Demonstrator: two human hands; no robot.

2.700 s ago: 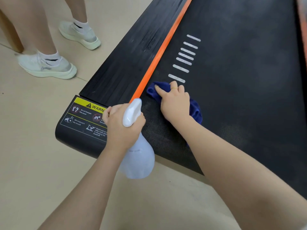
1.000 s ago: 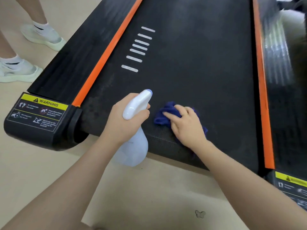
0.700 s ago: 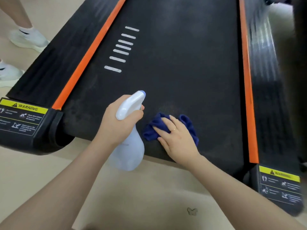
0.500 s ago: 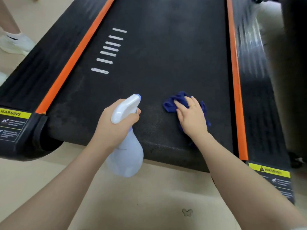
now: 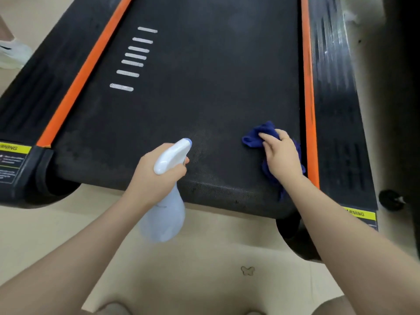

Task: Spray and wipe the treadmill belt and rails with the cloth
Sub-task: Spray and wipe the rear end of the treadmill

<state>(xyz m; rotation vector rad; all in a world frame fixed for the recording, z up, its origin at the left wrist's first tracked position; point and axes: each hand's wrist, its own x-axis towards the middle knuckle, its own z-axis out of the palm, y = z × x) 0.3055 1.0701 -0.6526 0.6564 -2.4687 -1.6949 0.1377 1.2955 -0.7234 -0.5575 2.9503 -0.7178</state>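
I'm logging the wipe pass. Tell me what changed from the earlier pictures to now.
The right hand slid the blue cloth across the belt, from beside the left orange strip to just short of the right orange strip, pressing on it throughout. The left hand kept its grip on the spray bottle, held over the belt's near end.

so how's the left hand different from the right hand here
The left hand is curled round a white spray bottle and held just past the belt's near edge; the right hand lies on a blue cloth on the belt, beside the right orange strip. The right wears a ring; none shows on the left. Both are bare.
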